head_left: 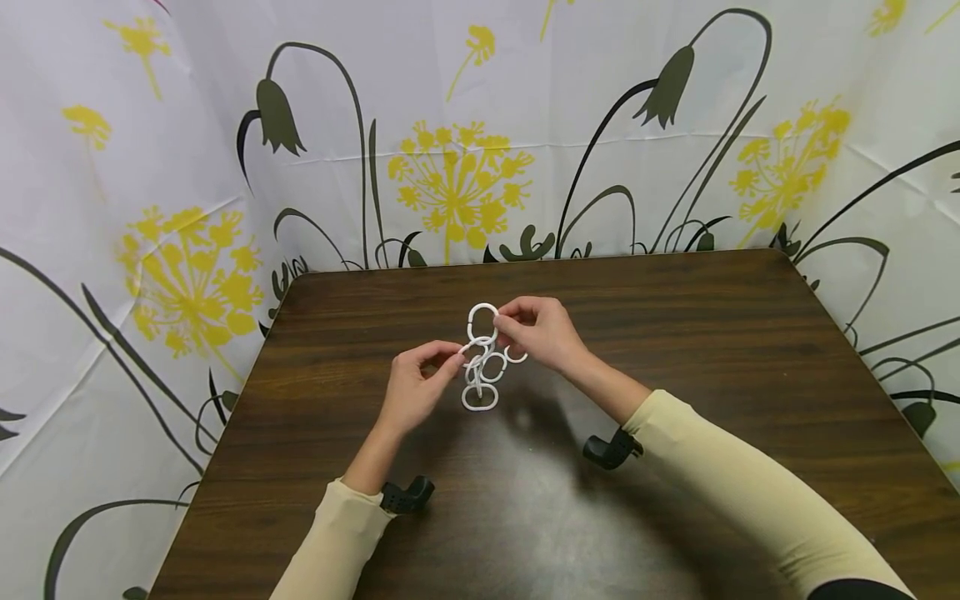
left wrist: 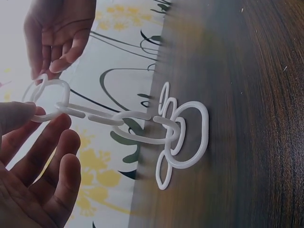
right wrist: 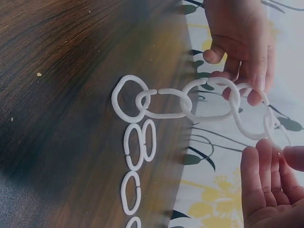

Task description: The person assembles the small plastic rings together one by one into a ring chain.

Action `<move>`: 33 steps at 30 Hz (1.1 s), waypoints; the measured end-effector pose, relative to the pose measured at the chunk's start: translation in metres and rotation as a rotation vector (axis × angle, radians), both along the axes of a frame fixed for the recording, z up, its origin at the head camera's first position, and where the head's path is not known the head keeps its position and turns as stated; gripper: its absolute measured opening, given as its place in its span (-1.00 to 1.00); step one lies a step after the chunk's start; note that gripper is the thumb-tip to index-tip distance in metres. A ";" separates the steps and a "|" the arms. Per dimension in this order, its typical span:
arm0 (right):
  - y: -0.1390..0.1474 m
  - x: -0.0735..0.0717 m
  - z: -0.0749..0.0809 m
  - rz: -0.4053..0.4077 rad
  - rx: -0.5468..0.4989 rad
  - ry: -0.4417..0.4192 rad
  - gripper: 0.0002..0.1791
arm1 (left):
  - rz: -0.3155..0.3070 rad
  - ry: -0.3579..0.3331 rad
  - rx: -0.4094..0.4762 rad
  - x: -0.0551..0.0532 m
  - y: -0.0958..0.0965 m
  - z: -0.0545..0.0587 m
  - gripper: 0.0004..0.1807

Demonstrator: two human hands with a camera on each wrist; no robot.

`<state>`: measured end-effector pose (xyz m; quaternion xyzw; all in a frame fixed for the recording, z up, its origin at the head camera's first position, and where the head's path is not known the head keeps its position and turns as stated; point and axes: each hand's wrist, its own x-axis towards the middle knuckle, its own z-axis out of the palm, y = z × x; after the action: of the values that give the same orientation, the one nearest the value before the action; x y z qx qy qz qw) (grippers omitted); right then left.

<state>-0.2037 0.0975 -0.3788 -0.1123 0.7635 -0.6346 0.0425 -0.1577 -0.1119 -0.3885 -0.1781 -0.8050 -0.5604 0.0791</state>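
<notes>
White plastic chain links [head_left: 493, 367] hang joined in a chain between the two hands, over the middle of the table. My left hand [head_left: 420, 383] pinches one link near the chain's top between thumb and forefinger, its other fingers loosely bent. Slightly higher and to the right, my right hand [head_left: 543, 333] pinches the uppermost link [head_left: 482, 306] by its right side. From there the chain runs down to a rounded bottom link [right wrist: 130, 98]. Beside that link, several narrower oval links [right wrist: 130, 192] show in a row low against the tabletop.
A dark brown wooden table [head_left: 337, 317] lies under the hands. Behind it and at both sides hangs a white curtain [head_left: 480, 100] with yellow and grey flowers. Each wrist carries a small black camera [head_left: 611, 450].
</notes>
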 end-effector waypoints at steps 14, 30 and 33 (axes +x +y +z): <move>-0.005 0.002 0.002 0.078 -0.092 -0.026 -0.83 | -0.003 -0.053 -0.002 0.001 -0.003 0.003 -0.86; -0.009 0.005 0.002 0.167 -0.032 -0.034 -0.82 | 0.002 -0.145 0.166 -0.006 -0.003 0.005 -0.80; -0.009 0.004 0.001 0.176 -0.010 -0.033 -0.84 | 0.012 -0.144 0.186 -0.007 -0.003 0.006 -0.80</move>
<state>-0.1995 0.0885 -0.3778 -0.1687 0.7465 -0.6341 0.1104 -0.1643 -0.1145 -0.3827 -0.1243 -0.7541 -0.6436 0.0404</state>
